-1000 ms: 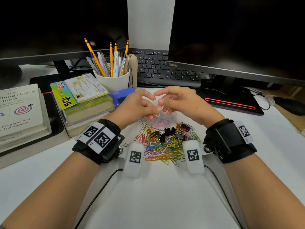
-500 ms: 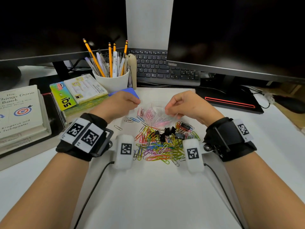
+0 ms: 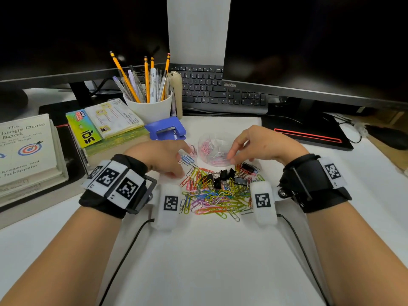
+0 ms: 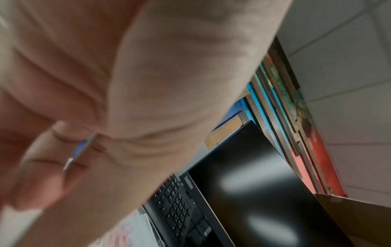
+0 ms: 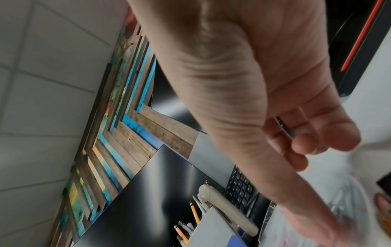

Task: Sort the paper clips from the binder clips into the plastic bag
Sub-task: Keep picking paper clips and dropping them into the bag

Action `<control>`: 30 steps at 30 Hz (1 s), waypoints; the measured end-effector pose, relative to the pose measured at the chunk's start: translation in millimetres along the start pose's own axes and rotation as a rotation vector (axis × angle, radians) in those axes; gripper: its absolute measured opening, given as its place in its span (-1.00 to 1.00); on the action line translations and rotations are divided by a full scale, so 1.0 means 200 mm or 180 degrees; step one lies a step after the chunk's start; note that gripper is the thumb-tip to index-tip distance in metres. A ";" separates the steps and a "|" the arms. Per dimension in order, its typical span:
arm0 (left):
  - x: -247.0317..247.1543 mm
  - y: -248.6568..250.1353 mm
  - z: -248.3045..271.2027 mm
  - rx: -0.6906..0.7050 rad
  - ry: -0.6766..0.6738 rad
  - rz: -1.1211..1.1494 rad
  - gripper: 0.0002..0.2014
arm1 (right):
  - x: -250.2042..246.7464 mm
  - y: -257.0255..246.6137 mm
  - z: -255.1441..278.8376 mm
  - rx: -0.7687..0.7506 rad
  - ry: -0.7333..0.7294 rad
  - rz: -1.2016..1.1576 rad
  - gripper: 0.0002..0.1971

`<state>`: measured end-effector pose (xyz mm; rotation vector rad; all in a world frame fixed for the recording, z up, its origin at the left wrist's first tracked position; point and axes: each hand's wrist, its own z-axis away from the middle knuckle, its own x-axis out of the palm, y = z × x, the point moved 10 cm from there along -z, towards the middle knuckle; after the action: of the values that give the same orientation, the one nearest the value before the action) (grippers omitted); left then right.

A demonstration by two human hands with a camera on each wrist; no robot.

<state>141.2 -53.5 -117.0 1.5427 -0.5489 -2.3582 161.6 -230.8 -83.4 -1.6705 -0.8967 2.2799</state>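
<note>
A heap of coloured paper clips (image 3: pixel 216 198) lies on the white desk between my wrists. Several black binder clips (image 3: pixel 221 177) sit on its far side. Just beyond lies the clear plastic bag (image 3: pixel 213 149) with pink and white clips inside. My left hand (image 3: pixel 184 162) hangs over a few loose blue and pink clips left of the bag, fingers relaxed and holding nothing I can see. My right hand (image 3: pixel 234 159) droops over the bag's near right edge, and its straight index finger (image 5: pixel 317 207) touches the bag (image 5: pixel 347 197). The left wrist view shows only blurred fingers (image 4: pixel 42 167).
A white mug of pencils (image 3: pixel 150 107) and a blue hole punch (image 3: pixel 165 129) stand behind my left hand, with stacked books (image 3: pixel 106 127) further left. A keyboard (image 3: pixel 220 91) and two monitors line the back. A black stand with a red stripe (image 3: pixel 309 134) sits at the right.
My hands were together above the pile, then spread apart with the bag stretched between them. The bag now rests on the desk and both hands have sunk to its sides.
</note>
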 end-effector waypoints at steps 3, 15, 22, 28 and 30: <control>-0.04 0.05 -0.02 0.0177 0.0335 0.0486 -0.56 | -0.02 0.02 0.01 0.0034 -0.0051 -0.0037 -0.92; -0.05 0.13 -0.03 0.0608 0.0576 0.0133 -0.66 | 0.00 0.02 -0.01 -0.0037 -0.0088 -0.0246 -0.93; -0.01 0.10 -0.05 0.0663 0.0346 0.0370 -0.85 | 0.01 0.01 -0.01 -0.0086 -0.0129 -0.0229 -0.92; -0.04 0.11 -0.04 0.0657 0.0387 0.0272 -0.84 | -0.04 -0.03 -0.02 -0.0249 0.0252 -0.0521 -0.89; -0.04 0.11 -0.03 0.0712 0.0329 0.0432 -0.80 | -0.06 -0.05 -0.03 -0.0363 0.0355 -0.0725 -0.89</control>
<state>149.7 -70.1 -101.7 1.6513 -0.8886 -2.1628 168.6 -226.3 -68.9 -1.6270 -1.1455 2.0017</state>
